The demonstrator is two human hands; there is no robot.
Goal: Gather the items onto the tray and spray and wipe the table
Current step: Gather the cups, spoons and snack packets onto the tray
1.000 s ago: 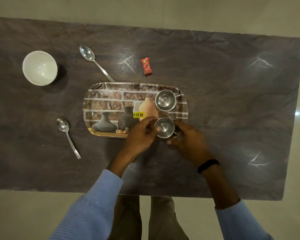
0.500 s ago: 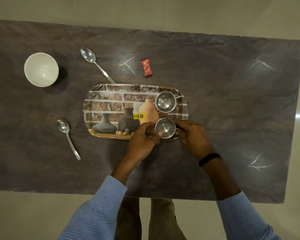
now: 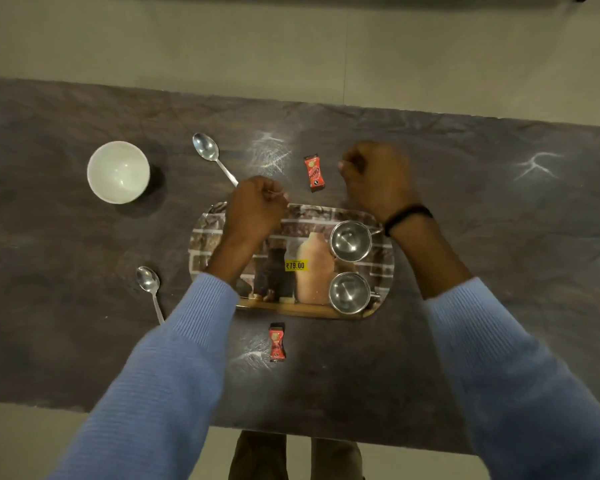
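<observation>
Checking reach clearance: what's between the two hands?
Head view: one red sachet lies on the table between the left hand and the right hand, touching neither.

Wide passage lies over the right end of the dark stone-patterned table (image 3: 499,306). On the printed rectangular tray (image 3: 192,251), a far small steel cup (image 3: 350,240) and a near small steel cup (image 3: 349,292) fill the right side. A far red sachet (image 3: 314,173) lies just beyond the tray and a near red sachet (image 3: 277,342) just before it. A far steel spoon (image 3: 210,154), a near steel spoon (image 3: 148,284) and a white round bowl (image 3: 118,172) stand in the way on the left.
</observation>
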